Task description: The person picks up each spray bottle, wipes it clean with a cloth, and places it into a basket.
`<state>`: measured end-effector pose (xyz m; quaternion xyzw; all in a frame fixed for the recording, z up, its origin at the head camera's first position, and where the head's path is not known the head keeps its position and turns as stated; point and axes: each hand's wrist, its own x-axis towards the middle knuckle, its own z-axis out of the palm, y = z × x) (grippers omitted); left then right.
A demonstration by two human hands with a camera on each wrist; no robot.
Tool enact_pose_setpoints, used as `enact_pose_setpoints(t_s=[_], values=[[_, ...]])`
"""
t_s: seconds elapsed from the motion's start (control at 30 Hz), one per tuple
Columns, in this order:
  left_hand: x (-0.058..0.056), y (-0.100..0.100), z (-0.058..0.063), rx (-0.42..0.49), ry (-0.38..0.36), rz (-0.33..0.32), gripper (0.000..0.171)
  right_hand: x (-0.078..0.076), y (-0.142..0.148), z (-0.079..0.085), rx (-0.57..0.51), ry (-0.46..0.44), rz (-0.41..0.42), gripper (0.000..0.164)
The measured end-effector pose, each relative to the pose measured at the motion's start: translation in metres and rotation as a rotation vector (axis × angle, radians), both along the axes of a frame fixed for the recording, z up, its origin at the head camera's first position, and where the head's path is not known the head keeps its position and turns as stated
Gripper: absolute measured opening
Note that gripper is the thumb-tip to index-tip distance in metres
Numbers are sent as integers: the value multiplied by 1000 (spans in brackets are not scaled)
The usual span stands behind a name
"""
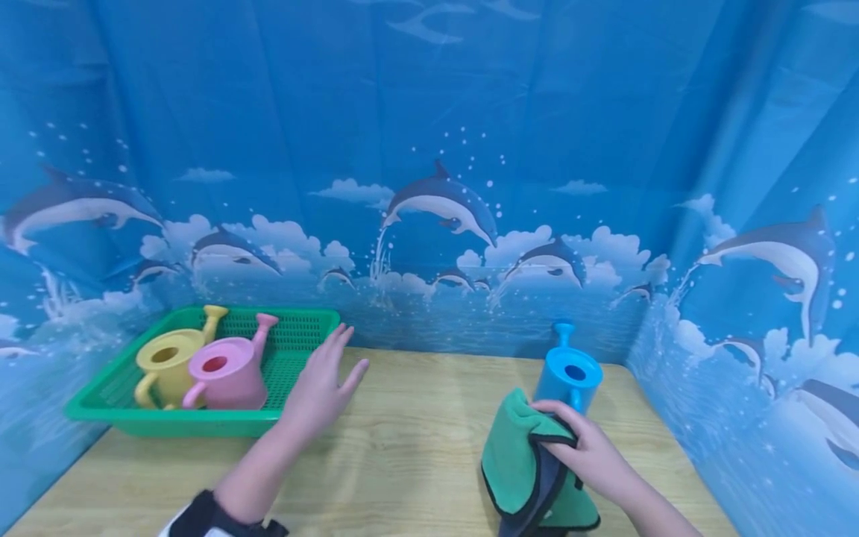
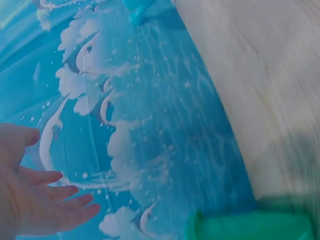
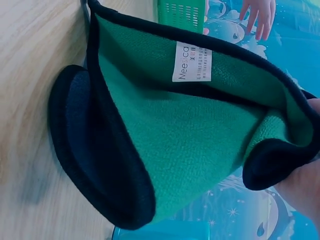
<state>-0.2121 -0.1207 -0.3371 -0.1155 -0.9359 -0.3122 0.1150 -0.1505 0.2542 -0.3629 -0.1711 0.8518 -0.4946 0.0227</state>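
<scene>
My right hand (image 1: 590,451) grips a green cloth (image 1: 513,455) with black edging and a dark grey reverse side. The cloth hangs in folds from the fingers; in the right wrist view a white label (image 3: 192,62) shows on its green face. Just behind that hand stands a blue watering can (image 1: 569,377), its lower part overlapped by hand and cloth. My left hand (image 1: 321,384) is raised with fingers spread and nothing in it, over the right side of a green basket (image 1: 181,426). Inside the basket are a yellow watering can (image 1: 168,358) and a pink watering can (image 1: 231,373).
The wooden table (image 1: 409,440) runs up to a blue backdrop (image 1: 429,97) printed with dolphins and clouds, which encloses the back and both sides. The basket takes up the table's left rear, the blue watering can its right rear.
</scene>
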Motion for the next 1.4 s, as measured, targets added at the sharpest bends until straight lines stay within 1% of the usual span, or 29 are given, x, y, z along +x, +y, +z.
enact_pose_setpoints(t_s=[0.13, 0.27, 0.37, 0.47, 0.57, 0.67, 0.8, 0.9, 0.97, 1.03, 1.1, 1.17, 1.33, 1.4], values=[[-4, 20, -6, 98, -71, -56, 69, 0, -1, -2, -3, 1, 15, 42], [-9, 49, -12, 207, -126, -104, 65, 0, -1, -7, 9, 4, 32, 43], [-12, 70, -15, 264, -180, -145, 63, 1, -1, -10, 13, 0, 56, 43], [-18, 90, -20, 289, -242, -200, 61, 2, 0, -14, 10, -9, 73, 43], [-26, 106, -29, 341, -308, -287, 60, 3, 3, -18, 13, -7, 80, 43], [-34, 118, -41, 433, -371, -375, 58, 4, 7, -22, 14, 9, 94, 40], [-42, 132, -56, 495, -450, -437, 57, 6, 10, -29, -1, 33, 132, 37], [-46, 144, -64, 540, -523, -479, 55, 8, 10, -34, -9, 62, 152, 36], [-49, 150, -66, 575, -560, -496, 53, 6, 8, -37, -4, 89, 168, 34], [-51, 156, -66, 595, -581, -498, 52, 5, 5, -40, 7, 116, 180, 33], [-52, 162, -64, 589, -591, -489, 50, 3, 3, -43, 23, 119, 189, 32], [-53, 168, -61, 570, -601, -495, 51, 1, 3, -45, 38, 89, 193, 33], [-55, 189, -49, 525, -648, -549, 54, -2, 7, -50, 92, -13, 219, 37], [-55, 198, -44, 503, -662, -559, 52, -3, 8, -52, 112, -8, 233, 37]])
